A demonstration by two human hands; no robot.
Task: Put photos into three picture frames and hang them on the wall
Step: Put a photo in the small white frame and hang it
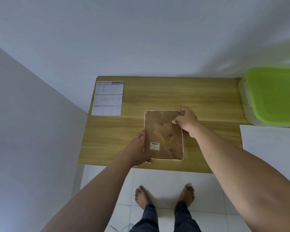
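A picture frame (157, 131) lies face down near the front edge of the wooden table (208, 97), showing its brown backing board, a folded stand and a small barcode sticker. My left hand (137, 148) holds the frame's left edge near the lower corner. My right hand (186, 121) is at the frame's upper right corner, thumb and fingers pinching something small at the rim. A printed sheet headed "Specification" (108, 98) lies flat at the table's back left.
A clear plastic box with a green lid (273, 96) stands at the right, past the table's end. A white surface (271, 144) lies in front of it. White walls close in behind and on the left. My bare feet stand on white floor tiles.
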